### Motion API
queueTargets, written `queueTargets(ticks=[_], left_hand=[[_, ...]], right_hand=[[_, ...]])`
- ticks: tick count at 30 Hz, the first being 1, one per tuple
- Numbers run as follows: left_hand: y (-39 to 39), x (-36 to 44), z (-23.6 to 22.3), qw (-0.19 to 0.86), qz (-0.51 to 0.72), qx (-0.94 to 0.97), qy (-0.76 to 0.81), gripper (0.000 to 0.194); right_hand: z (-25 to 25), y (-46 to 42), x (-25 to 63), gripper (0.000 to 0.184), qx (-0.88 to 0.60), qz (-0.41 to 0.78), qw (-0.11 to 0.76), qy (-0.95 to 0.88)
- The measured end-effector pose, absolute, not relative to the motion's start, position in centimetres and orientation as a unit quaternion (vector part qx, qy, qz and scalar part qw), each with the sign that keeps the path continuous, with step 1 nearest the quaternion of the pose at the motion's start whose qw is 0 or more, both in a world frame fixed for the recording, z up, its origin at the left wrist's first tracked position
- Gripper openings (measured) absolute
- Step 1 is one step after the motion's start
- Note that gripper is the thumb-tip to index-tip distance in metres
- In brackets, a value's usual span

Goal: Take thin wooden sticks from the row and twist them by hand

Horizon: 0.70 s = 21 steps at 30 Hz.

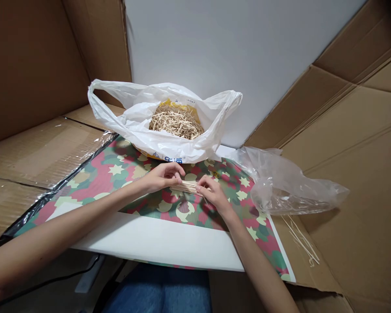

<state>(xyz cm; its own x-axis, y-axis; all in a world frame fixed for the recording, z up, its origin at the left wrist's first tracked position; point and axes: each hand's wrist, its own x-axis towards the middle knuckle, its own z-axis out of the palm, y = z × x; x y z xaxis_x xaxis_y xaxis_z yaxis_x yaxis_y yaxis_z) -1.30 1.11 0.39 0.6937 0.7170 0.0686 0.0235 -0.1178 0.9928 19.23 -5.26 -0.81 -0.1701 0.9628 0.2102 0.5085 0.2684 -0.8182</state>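
A bundle of thin pale wooden sticks (186,187) lies crosswise between my hands, just above or on the patterned sheet; I cannot tell which. Its left end is under the curled fingers of my left hand (165,176). Thumb and fingers of my right hand (213,192) pinch the right end, where a few thin strands stick out. Just behind my hands stands a white plastic bag (133,126), its mouth wide and its handles spread. Inside it is a heap of short pale stick pieces (177,121).
A camouflage-patterned sheet (107,174) with stars covers the table, with a white strip (163,243) along the front. A clear plastic bag (289,187) lies crumpled at the right. Several loose strands (301,239) rest on cardboard there. Cardboard walls (355,174) flank both sides.
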Motion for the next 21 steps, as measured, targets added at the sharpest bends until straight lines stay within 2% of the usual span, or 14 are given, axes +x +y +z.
queueTargets(ticks=[6,12,17,21], left_hand=[[1.4,-1.3,0.1,0.564,0.285,0.723,0.280,0.023],[1.4,-1.4,0.0,0.510,0.279,0.759,0.294,0.022],[1.5,-1.3,-0.5,0.495,0.265,0.777,0.285,0.026],[1.8,-1.6,-1.0,0.389,0.256,0.833,0.300,0.028]], right_hand=[[-0.7,-4.9,19.9,0.007,-0.514,0.374,0.385,-0.669],[-1.1,-4.6,20.5,0.002,-0.544,0.273,0.375,-0.699],[-2.1,-4.2,20.4,0.007,-0.557,0.192,0.308,-0.748],[-2.7,-4.0,20.3,0.011,-0.549,0.135,0.264,-0.782]])
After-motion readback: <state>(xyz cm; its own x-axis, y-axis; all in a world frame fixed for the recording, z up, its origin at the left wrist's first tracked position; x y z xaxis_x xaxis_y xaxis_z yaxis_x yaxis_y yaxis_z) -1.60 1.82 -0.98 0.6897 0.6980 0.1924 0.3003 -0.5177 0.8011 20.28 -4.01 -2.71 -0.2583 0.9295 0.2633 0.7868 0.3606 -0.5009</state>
